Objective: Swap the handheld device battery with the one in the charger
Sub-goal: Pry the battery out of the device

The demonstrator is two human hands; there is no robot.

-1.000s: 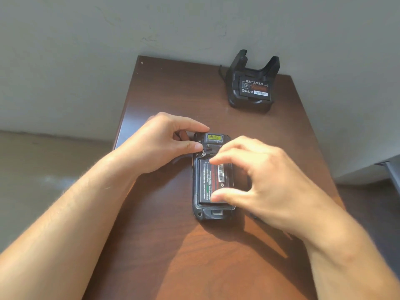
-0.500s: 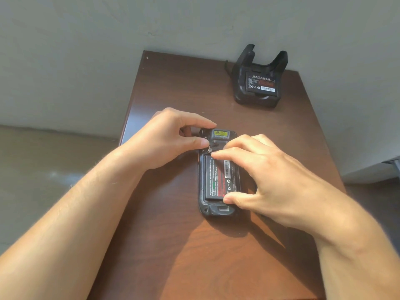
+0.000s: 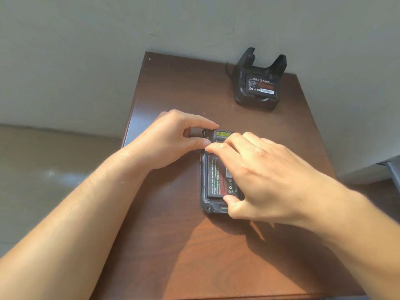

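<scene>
The black handheld device point(image 3: 208, 207) lies face down on the brown table point(image 3: 173, 245), its back cover off. A black labelled battery point(image 3: 216, 180) sits in its bay. My left hand point(image 3: 173, 139) pinches the device's top left corner between thumb and forefinger. My right hand point(image 3: 259, 176) spans the battery, fingertips at its top edge and thumb at its bottom edge. The black charger point(image 3: 257, 83) stands at the table's far right corner, with a second battery point(image 3: 260, 86) lodged in its slot.
The table stands against a grey wall point(image 3: 194, 24). Its left edge point(image 3: 129, 126) drops to a grey floor. A grey object point(image 3: 392, 169) shows at the right frame edge.
My right fingers have slid further left along the battery's top edge, touching my left thumb. The thumb stays at the bottom edge. The view has shifted slightly.
</scene>
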